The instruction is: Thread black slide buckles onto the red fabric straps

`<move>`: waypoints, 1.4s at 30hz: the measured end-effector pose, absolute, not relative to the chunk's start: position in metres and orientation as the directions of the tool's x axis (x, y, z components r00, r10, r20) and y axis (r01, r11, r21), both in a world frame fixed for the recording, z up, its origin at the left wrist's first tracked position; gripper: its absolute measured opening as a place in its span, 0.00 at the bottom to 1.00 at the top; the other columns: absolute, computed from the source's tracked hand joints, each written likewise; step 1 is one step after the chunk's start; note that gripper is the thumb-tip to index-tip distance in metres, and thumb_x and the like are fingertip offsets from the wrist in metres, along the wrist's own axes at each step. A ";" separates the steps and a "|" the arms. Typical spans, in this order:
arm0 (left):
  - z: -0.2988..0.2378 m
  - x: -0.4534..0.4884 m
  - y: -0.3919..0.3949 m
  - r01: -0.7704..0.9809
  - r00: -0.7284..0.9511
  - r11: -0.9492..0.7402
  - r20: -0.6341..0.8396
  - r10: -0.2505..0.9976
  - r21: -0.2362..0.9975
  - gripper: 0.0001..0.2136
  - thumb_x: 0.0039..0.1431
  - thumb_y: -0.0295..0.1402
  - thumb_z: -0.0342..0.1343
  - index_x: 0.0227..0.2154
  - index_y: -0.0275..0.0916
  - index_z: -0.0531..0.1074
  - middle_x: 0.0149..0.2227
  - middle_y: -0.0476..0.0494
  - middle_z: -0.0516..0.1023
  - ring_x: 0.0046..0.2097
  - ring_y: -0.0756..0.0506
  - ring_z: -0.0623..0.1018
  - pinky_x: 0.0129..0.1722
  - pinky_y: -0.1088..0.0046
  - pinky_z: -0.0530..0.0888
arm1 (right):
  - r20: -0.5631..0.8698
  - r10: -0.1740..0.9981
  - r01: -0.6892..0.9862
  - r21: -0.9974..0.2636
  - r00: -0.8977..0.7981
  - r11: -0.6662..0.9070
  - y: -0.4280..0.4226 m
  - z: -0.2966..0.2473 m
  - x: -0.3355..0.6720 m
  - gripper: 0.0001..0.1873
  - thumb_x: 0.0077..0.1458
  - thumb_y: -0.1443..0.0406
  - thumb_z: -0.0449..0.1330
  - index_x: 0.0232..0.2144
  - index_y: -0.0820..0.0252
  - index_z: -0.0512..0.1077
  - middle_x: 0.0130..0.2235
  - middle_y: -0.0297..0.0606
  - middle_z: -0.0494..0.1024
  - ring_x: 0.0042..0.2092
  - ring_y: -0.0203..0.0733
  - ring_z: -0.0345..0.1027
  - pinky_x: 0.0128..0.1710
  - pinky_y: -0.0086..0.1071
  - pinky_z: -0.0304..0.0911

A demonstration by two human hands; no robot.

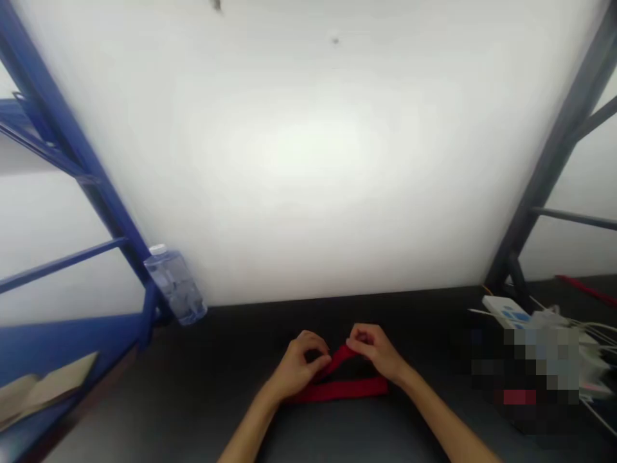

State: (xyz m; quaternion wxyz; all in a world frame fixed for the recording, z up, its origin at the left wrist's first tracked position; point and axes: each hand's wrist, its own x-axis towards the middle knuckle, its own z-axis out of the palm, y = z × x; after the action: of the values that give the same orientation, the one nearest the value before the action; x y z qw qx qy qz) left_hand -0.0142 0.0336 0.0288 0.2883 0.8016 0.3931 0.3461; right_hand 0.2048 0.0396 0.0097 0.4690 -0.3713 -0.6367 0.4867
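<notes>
Red strap [351,388] lies near the middle of the dark counter [193,399], close to the near edge of the view, and both hands are on it. One flat length of it runs left to right on the counter between the two wrists. A second length rises from the left end and slants up to the right, so the strap forms a low, flat loop.

The left hand [301,363] has its fingers curled down over the left part of the strap, with its grip closed on the fabric where the two lengths meet. The right hand [376,354] sits just to the right and slightly farther off. Its grip is pinched narrow on the raised end of the strap, held a little above the counter. The two hands are just beside each other, almost touching above the loop.

At the far left of the counter a clear water bottle [176,288] with a white cap leans against a blue rack [72,148]. Brown cardboard [43,386] lies on the rack's low shelf at the near left. A white wall [308,161] fills the far side. At the right, well apart from the hands, a white power strip [508,312] lies with pale cables [592,328] beside a grey post [554,161].
</notes>
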 end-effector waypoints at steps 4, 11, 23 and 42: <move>0.032 -0.023 0.036 0.384 0.486 -0.385 0.171 0.857 0.839 0.08 0.55 0.36 0.60 0.26 0.36 0.76 0.31 0.44 0.77 0.34 0.46 0.74 0.38 0.71 0.69 | 0.223 0.925 0.024 -0.970 -0.309 0.242 0.040 0.014 0.209 0.18 0.52 0.54 0.63 0.21 0.61 0.65 0.20 0.27 0.62 0.23 0.31 0.52 0.23 0.27 0.48; 0.042 -0.042 0.037 0.298 0.522 -0.090 -0.083 0.849 0.950 0.13 0.51 0.40 0.63 0.24 0.32 0.75 0.21 0.50 0.71 0.25 0.52 0.66 0.26 0.77 0.62 | 0.048 0.845 0.155 -0.976 -0.532 0.153 0.039 0.025 0.236 0.15 0.49 0.56 0.65 0.24 0.64 0.73 0.20 0.30 0.68 0.22 0.32 0.59 0.22 0.26 0.54; 0.038 -0.046 0.039 0.515 0.595 -0.160 -0.216 0.774 0.842 0.15 0.43 0.42 0.68 0.27 0.33 0.81 0.23 0.44 0.79 0.25 0.49 0.73 0.25 0.77 0.66 | -0.153 0.779 0.448 -0.876 -0.608 0.178 0.042 0.016 0.241 0.12 0.40 0.60 0.70 0.23 0.65 0.78 0.20 0.33 0.74 0.23 0.33 0.62 0.22 0.24 0.55; 0.030 -0.044 0.039 0.556 0.610 -0.230 -0.204 0.765 0.799 0.15 0.40 0.43 0.69 0.25 0.33 0.81 0.21 0.46 0.77 0.23 0.50 0.70 0.22 0.78 0.63 | -0.145 0.813 0.537 -0.813 -0.564 0.228 0.045 0.002 0.241 0.17 0.33 0.58 0.73 0.21 0.64 0.75 0.21 0.32 0.74 0.23 0.34 0.65 0.21 0.24 0.56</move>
State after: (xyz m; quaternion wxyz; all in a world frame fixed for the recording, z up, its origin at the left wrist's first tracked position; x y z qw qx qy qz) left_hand -0.0444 0.0393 0.0300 0.4511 0.7757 0.4259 0.1160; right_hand 0.2406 0.0453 0.0021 0.1572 -0.4395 -0.7675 0.4393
